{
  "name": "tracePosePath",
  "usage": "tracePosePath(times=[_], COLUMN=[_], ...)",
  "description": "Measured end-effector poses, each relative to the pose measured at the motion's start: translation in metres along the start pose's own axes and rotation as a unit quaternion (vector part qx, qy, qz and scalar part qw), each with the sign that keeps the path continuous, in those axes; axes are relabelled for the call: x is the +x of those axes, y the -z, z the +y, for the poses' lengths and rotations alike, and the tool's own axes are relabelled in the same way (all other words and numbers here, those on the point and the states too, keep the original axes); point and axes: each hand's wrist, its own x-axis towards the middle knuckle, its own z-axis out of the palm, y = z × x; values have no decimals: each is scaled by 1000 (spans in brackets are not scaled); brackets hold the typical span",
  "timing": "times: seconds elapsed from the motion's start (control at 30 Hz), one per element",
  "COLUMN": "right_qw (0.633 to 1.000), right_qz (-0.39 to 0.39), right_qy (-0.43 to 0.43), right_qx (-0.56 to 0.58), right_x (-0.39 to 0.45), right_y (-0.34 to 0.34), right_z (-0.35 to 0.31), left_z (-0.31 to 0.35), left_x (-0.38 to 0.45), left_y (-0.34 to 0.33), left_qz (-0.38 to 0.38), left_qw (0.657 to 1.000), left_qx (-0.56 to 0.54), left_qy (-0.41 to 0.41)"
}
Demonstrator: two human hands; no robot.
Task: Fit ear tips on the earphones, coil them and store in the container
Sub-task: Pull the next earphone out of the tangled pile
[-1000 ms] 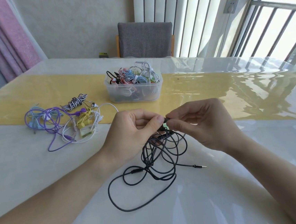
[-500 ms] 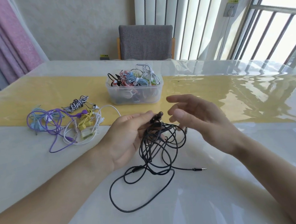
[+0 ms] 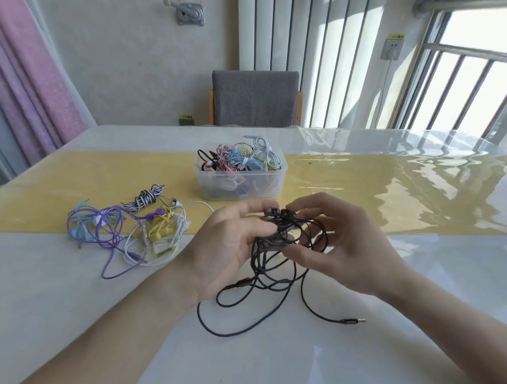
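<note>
Head view: left hand and right hand, fingers curled, gripping tangled black earphones above the table; loose loops and plug trailing onto the surface. Behind, clear container heaped with coiled earphones. Left, loose coloured earphones.

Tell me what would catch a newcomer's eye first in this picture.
Front and centre, the left hand and right hand hold a tangled black earphone cord just above the white table. Behind them stands a clear tub heaped with coiled earphones; to its left lies a colourful pile of loose earphones.
</note>
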Motion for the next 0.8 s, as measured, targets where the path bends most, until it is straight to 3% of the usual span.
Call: tracePosePath(times=[0.07, 0.17, 0.23, 0.33, 0.47, 0.7, 0.8], right_qw=[1000, 999, 996, 992, 981, 968, 962], right_qz=[9, 26, 38, 48, 76, 178, 236], right_qy=[1, -2, -8, 6, 34, 76, 72], right_qx=[6, 47, 84, 113, 172, 162, 118], right_x=[1, 3, 8, 20, 51, 138, 173], right_y=[1, 2, 4, 10, 20, 23, 10], right_z=[-1, -5, -7, -18, -40, -67, -62], left_z=[1, 6, 13, 25, 34, 78, 94], left_x=[-3, -9, -12, -13, -8, 25, 57], left_y=[2, 8, 10, 17, 24, 19, 30], left_qz=[-6, -2, -18, -48, -48, 119, 239], left_qw=[990, 907, 881, 884, 940, 964, 943], left_qx=[139, 408, 458, 451, 326, 211, 204], left_qy=[-34, -108, -116, -114, -92, -107, -112])
